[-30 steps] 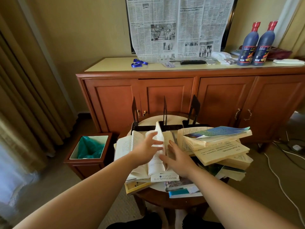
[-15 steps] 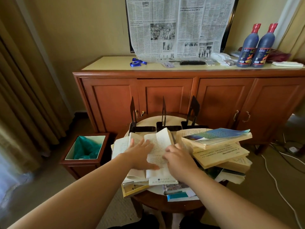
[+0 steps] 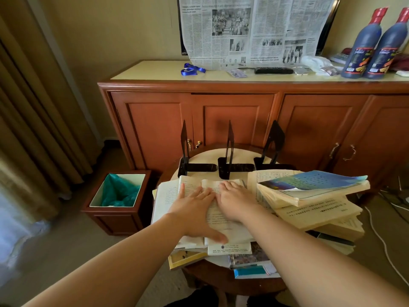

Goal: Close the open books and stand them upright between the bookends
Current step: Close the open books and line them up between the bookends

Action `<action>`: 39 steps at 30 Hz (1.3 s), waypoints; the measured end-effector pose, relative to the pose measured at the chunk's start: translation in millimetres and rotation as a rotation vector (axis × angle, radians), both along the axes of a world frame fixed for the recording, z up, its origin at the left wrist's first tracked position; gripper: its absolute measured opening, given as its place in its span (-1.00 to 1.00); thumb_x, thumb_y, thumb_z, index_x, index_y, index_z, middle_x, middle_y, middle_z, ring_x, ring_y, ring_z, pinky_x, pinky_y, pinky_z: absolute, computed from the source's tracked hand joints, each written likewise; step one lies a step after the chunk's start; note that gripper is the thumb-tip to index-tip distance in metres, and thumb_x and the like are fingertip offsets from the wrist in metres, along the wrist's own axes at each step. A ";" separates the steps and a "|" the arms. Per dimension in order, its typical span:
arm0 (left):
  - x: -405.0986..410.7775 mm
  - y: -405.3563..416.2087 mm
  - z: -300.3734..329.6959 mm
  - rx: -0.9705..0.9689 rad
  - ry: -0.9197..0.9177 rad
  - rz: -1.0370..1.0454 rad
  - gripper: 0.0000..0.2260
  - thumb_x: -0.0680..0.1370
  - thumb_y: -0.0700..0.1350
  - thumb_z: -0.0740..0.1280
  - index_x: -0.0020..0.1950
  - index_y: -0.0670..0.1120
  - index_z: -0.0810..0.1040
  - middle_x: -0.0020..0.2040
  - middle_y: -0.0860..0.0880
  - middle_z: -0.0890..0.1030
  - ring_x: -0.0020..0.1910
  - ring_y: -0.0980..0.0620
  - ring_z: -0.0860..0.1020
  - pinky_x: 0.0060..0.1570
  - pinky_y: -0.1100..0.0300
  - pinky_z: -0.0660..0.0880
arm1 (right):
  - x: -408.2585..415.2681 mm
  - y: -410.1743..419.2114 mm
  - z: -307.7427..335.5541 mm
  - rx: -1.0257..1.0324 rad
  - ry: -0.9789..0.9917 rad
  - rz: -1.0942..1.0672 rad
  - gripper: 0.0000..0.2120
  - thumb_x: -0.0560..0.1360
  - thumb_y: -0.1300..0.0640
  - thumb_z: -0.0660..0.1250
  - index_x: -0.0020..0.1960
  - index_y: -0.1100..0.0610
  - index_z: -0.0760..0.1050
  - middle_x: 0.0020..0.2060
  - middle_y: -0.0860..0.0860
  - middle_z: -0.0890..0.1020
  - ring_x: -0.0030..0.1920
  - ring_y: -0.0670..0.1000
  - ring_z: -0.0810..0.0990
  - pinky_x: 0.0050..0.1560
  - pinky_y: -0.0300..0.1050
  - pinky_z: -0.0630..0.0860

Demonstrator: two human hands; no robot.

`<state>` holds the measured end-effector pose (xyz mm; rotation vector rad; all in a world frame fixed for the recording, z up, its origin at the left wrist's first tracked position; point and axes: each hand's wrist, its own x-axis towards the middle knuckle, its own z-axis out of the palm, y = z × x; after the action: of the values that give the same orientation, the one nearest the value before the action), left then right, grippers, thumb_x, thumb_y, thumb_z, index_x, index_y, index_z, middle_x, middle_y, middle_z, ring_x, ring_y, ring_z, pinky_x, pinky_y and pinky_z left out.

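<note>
**A:** How far along do you make it?

**B:** Barely begun, I'd say. The three black bookends (image 3: 229,151) stand at the back of the round counter (image 3: 204,155), just above the middle of the frame, and nothing stands between them. Every book I can see lies flat.

**A:** And the hands?

**B:** Both are spread flat, fingers released, pressing down on the open book (image 3: 199,209) at the centre of the frame. The left hand (image 3: 194,209) lies across its gutter with the thumb near the lower page edge; the right hand (image 3: 236,202) rests on the right-hand page, touching the left. Neither is grasping anything. I read it as flattening or gathering pages before folding the book shut.

**A:** What's left?

**B:** Closing this one, then the slumped pile of open books (image 3: 314,204) at centre right, plus the ones buried underneath, and standing them all up.

**A:** Anything in the way?

**B:** The pile leans over the right bookend's base, so that slot looks crowded. The wooden waste bin (image 3: 117,196) at lower left and the sideboard (image 3: 243,120) behind stay clear of the work.
</note>
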<state>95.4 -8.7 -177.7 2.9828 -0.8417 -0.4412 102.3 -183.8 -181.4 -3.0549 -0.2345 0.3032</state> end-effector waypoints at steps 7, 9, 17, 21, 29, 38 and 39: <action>0.1 -0.9 -0.3 -0.012 0.026 0.013 0.32 0.15 0.72 0.25 0.72 0.10 -0.12 0.72 0.14 -0.05 0.69 0.04 -0.12 0.57 -0.32 -0.34 | 11.0 1.6 -6.8 -0.079 -0.010 0.036 -0.43 0.70 0.19 -0.01 0.67 0.26 -0.05 0.67 0.19 -0.01 0.66 0.16 -0.02 0.62 0.18 0.01; -0.6 -1.7 1.4 0.005 0.032 0.016 0.30 0.17 0.72 0.25 0.72 0.10 -0.12 0.72 0.13 -0.06 0.69 0.04 -0.13 0.57 -0.32 -0.33 | -2.6 -1.6 -7.5 0.001 -0.008 0.046 -0.44 0.74 0.09 -0.09 0.68 0.21 -0.12 0.68 0.12 -0.09 0.67 0.10 -0.13 0.64 0.15 -0.06; -4.2 -4.5 7.2 0.031 0.027 0.019 0.28 0.20 0.72 0.22 0.72 0.08 -0.11 0.72 0.12 -0.06 0.70 0.00 -0.12 0.56 -0.38 -0.28 | -83.1 -14.6 -8.2 0.025 -0.010 0.116 -0.41 0.76 -0.02 -0.09 0.69 0.15 -0.21 0.68 0.08 -0.21 0.65 0.04 -0.29 0.64 0.05 -0.20; -6.2 -4.5 9.7 0.038 0.025 0.015 0.27 0.21 0.72 0.23 0.72 0.08 -0.11 0.72 0.11 -0.06 0.70 -0.01 -0.11 0.55 -0.40 -0.30 | -96.2 -20.8 -8.1 -0.010 -0.005 0.157 -0.41 0.76 0.05 -0.02 0.68 0.18 -0.18 0.68 0.11 -0.17 0.66 0.07 -0.26 0.64 0.10 -0.15; -4.4 -3.3 5.8 0.037 0.027 0.022 0.30 0.16 0.73 0.22 0.72 0.10 -0.12 0.72 0.12 -0.05 0.70 0.01 -0.12 0.55 -0.38 -0.31 | -46.2 -13.1 -0.1 0.032 0.002 0.100 -0.43 0.74 0.05 0.00 0.68 0.18 -0.07 0.68 0.06 -0.04 0.67 0.07 -0.12 0.64 0.13 -0.05; -2.0 -1.7 2.7 0.001 0.044 0.023 0.31 0.17 0.71 0.26 0.72 0.08 -0.11 0.73 0.09 -0.06 0.69 0.02 -0.14 0.55 -0.37 -0.34 | 17.0 -5.9 -4.0 -0.007 0.020 -0.005 -0.47 0.68 0.12 0.05 0.63 0.21 0.14 0.63 0.12 0.20 0.61 0.14 0.16 0.59 0.17 0.11; -1.6 -1.7 2.5 0.003 0.045 0.024 0.31 0.17 0.71 0.26 0.72 0.07 -0.11 0.73 0.10 -0.06 0.69 0.02 -0.14 0.55 -0.37 -0.34 | 18.4 -4.0 -4.4 -0.025 0.016 -0.009 -0.46 0.68 0.14 0.07 0.64 0.22 0.13 0.64 0.13 0.19 0.62 0.14 0.14 0.59 0.18 0.11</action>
<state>93.8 -10.4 -175.2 2.9698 -0.8016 -0.5078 120.7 -187.8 -185.8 -3.0763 -0.2183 0.3328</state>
